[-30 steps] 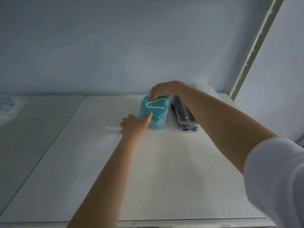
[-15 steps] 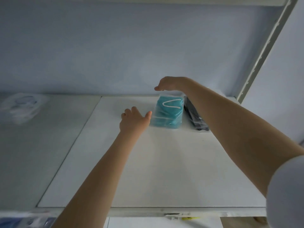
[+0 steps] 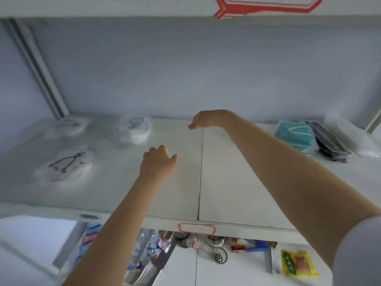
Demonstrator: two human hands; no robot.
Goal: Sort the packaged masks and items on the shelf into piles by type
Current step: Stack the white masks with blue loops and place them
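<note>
Three piles of packaged masks sat at the shelf's back right corner. A teal pack in a clear wrapper lay on the left, and a black pack touched its right side. A pale clear pack lay against the black one, nearest the right edge. On the left half lay three clear bags, each holding a white mask with dark straps. One bag was at the back left, a second was at the back nearer the middle, and a third lay nearer the front; all three were blurred.

The left hand hung over the middle of the shelf just left of the seam, its fingers loosely bent and the thumb out. It held nothing, and whether it touched the board could not be told. The right hand hung near the back edge above the seam, wrist bent and fingers drooping, with nothing in it.

A red-bordered label was stuck on the front edge. Mixed packets showed on the level below, among them a yellow packet.
</note>
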